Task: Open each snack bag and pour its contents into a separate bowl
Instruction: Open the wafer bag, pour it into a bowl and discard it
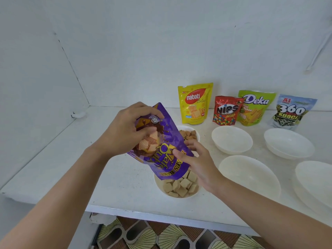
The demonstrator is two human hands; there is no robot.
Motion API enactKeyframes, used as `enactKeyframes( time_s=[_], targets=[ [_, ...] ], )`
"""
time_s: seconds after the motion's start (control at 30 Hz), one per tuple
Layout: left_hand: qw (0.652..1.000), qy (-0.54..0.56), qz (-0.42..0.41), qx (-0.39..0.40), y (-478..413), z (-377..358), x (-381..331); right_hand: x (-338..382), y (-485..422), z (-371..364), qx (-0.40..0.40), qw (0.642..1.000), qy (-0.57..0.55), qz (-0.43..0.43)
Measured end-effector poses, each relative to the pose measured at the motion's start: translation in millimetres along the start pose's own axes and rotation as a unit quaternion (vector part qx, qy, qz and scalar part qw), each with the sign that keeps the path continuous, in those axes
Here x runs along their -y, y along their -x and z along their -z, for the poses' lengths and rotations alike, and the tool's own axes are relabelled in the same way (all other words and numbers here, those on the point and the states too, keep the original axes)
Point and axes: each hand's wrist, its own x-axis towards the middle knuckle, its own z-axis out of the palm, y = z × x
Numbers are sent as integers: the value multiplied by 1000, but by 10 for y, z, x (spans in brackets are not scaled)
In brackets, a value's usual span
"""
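Observation:
A purple wafer bag (166,150) hangs upside down, mouth over a white bowl (159,186) that holds several pale wafer cubes (181,186). My left hand (125,133) grips the bag's upper end. My right hand (195,160) pinches its lower right edge near the mouth. Behind the bag, another white bowl (195,131) holds browner wafer pieces (187,134). Four sealed bags stand by the back wall: yellow Nabati (195,103), red Nips (226,110), green Deka (255,107) and a sunflower-seed bag (292,111).
Several empty white bowls lie to the right: one at mid-table (231,139), one nearer (249,177), one far right (289,143), and a stack at the right edge (314,182). The white shelf's front edge (161,214) runs above a patterned floor. A wall closes off the left side.

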Motion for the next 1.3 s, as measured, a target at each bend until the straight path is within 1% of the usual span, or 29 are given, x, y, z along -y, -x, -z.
enactKeyframes(
  time_s=[0.1, 0.17, 0.27, 0.37, 0.43, 0.53, 0.7, 0.77, 0.8, 0.87, 0.93, 1.0, 1.03, 1.13, 1.2, 1.3],
  targets=[
    [1000, -13, -23, -3, -38, 35, -65, 117, -4, -57, 20, 996, 66, 54],
    [999, -25, -44, -18, -90, 115, -137, 216, -25, -84, 12, 990, 82, 110],
    [997, -34, -64, -33, -145, 201, -224, 277, -53, -95, 2, 984, 88, 156],
    [997, -44, -65, -13, -146, 134, -223, 205, -49, -68, 28, 980, 129, 152],
    [998, -35, -59, 14, -119, 1, -190, 145, -34, -54, 52, 980, 136, 135],
    [997, -32, -55, 43, -86, -189, -146, 86, -37, -51, 65, 980, 136, 127],
    [995, -44, -54, 69, -100, -188, -187, 74, -58, -17, 63, 985, 103, 123],
    [996, -48, -50, 60, -114, -110, -214, 114, -79, -10, 54, 984, 106, 131],
    [997, -35, -40, 48, -116, -75, -223, 141, -90, -15, 47, 984, 107, 135],
    [1000, 26, -6, 5, -100, -27, -231, 210, -109, -40, 30, 984, 101, 147],
    [994, 90, 29, -54, -77, -19, -216, 297, -113, -64, 22, 983, 96, 157],
    [985, 119, 54, -109, -73, -27, -182, 383, -96, -83, 24, 982, 83, 168],
    [978, 148, 67, -130, -74, -41, -173, 410, -94, -85, 26, 982, 76, 171],
    [939, 270, 109, -180, -56, -138, -194, 398, -110, -91, 29, 983, 70, 168],
    [927, 307, 129, -172, -16, -254, -210, 325, -115, -100, 24, 984, 80, 160],
    [919, 338, 161, -123, 68, -432, -215, 187, -98, -60, 32, 985, 86, 143]
  ],
)
